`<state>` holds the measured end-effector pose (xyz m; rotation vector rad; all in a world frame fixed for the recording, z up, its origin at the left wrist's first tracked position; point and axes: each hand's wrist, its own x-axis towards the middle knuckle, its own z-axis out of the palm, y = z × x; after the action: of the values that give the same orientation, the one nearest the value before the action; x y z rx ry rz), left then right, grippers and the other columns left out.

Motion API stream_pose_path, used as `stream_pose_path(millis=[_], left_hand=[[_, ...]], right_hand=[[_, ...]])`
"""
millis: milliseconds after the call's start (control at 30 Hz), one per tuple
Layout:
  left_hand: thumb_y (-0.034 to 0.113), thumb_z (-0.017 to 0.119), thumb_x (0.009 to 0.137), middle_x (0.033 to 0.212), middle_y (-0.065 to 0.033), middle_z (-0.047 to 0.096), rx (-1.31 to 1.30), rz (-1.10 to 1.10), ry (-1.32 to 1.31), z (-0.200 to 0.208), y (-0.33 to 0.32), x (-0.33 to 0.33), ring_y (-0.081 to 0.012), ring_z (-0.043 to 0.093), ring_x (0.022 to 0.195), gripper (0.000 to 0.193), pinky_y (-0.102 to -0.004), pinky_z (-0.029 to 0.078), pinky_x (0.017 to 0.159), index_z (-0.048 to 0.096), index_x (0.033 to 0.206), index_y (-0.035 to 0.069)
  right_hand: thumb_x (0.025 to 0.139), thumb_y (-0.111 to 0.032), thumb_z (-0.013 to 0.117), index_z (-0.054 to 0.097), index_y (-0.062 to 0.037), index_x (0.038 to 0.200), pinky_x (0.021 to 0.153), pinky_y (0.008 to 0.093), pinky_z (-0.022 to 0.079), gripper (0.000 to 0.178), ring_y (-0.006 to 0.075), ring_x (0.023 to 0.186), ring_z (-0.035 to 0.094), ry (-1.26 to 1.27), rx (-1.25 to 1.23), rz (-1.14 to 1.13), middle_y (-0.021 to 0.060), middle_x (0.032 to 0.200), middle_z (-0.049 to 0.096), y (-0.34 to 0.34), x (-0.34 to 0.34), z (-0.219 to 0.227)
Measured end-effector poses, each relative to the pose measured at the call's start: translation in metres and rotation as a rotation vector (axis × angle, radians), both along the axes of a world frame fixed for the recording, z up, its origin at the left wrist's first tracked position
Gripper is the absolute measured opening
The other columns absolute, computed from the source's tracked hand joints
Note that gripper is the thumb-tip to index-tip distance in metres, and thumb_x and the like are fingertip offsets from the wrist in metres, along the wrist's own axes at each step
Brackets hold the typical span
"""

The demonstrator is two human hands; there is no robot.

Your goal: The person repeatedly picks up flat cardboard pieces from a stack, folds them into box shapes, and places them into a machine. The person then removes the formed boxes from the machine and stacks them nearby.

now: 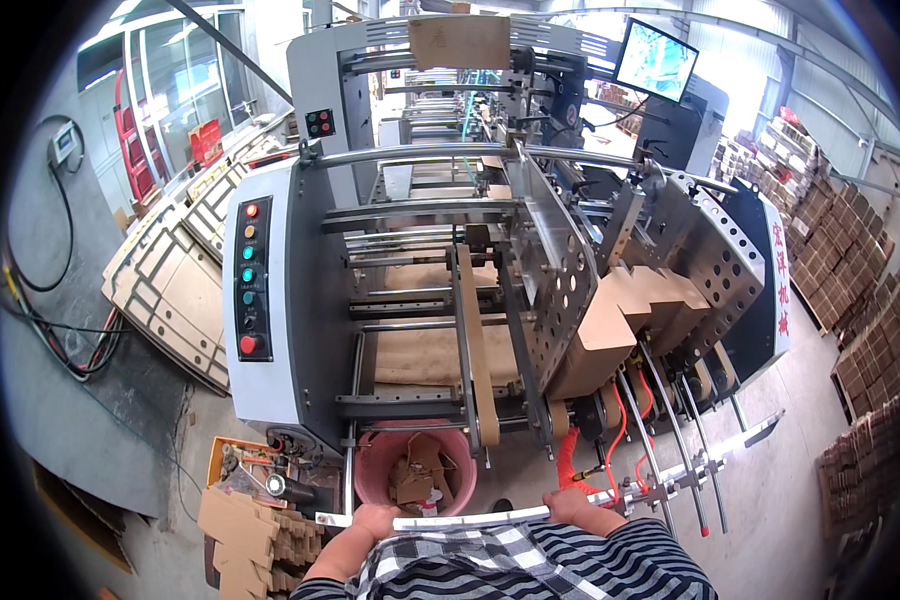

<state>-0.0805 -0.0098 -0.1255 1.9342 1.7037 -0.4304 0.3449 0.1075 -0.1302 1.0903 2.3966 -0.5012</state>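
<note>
While both hands grip one rail:
Left hand [375,519]: closed on metal bar [470,519], 6 o'clock.
Right hand [570,505]: closed on it.
Pink bucket [370,470]: 12 o'clock of hands, cardboard scraps [417,475] inside.

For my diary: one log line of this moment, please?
left hand: grips metal rail | right hand: grips rail | ahead: pink bucket

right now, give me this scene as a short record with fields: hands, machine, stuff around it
left hand: left hand grips the metal bar at the machine's near end
right hand: right hand grips the same bar, further right
machine: carton folding machine with a button panel on its left side
in the feeder: brown cardboard blanks stacked at a tilt
below: pink bucket holding cardboard scraps
left floor: flat die-cut sheets
right: cardboard stacks
</note>
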Motion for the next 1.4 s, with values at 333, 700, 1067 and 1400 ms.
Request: stream_pose_path(millis=[333, 700, 1067, 1400], left_hand=[[0.052, 0.060, 0.074, 0.103, -0.0104, 0.066, -0.007, -0.007, 0.011, 0.008, 0.002, 0.002, -0.0274, 0.063, 0.096, 0.048, -0.0408, 0.050, 0.081, 0.064, 0.103, 0.014], [0.049, 0.060, 0.074, 0.104, -0.0097, 0.065, -0.002, 0.009, -0.001, 0.016, 0.003, 0.004, -0.0272, 0.063, 0.096, 0.044, -0.0402, 0.050, 0.080, 0.064, 0.101, 0.013], [0.047, 0.063, 0.073, 0.102, -0.0096, 0.065, 0.008, -0.010, 0.002, 0.006, 0.001, 0.000, -0.0273, 0.063, 0.094, 0.044, -0.0405, 0.051, 0.079, 0.064, 0.101, 0.014], [0.053, 0.062, 0.072, 0.102, -0.0094, 0.066, 0.022, -0.007, -0.011, 0.010, 0.001, 0.001, -0.0273, 0.063, 0.094, 0.050, -0.0401, 0.050, 0.080, 0.064, 0.103, 0.015]], right_hand=[[0.070, -0.041, 0.063, 0.059, -0.0090, 0.101, 0.076, 0.0420, 0.051, 0.044, 0.0301, 0.091, 0.063, -0.004, -0.001, -0.012, 0.0124, 0.098, 0.065, -0.001, -0.001, 0.001], [0.070, -0.045, 0.063, 0.060, -0.0085, 0.094, 0.070, 0.0429, 0.051, 0.044, 0.0310, 0.083, 0.064, 0.077, 0.072, 0.020, 0.0114, 0.090, 0.065, -0.001, 0.006, -0.012], [0.070, -0.042, 0.064, 0.059, -0.0081, 0.100, 0.077, 0.0417, 0.051, 0.046, 0.0298, 0.092, 0.062, -0.025, 0.000, 0.000, 0.0122, 0.099, 0.064, 0.000, -0.004, 0.006], [0.069, -0.044, 0.063, 0.060, -0.0094, 0.101, 0.076, 0.0415, 0.051, 0.047, 0.0291, 0.092, 0.063, -0.043, 0.001, 0.003, 0.0108, 0.101, 0.064, 0.000, -0.002, 0.003]])
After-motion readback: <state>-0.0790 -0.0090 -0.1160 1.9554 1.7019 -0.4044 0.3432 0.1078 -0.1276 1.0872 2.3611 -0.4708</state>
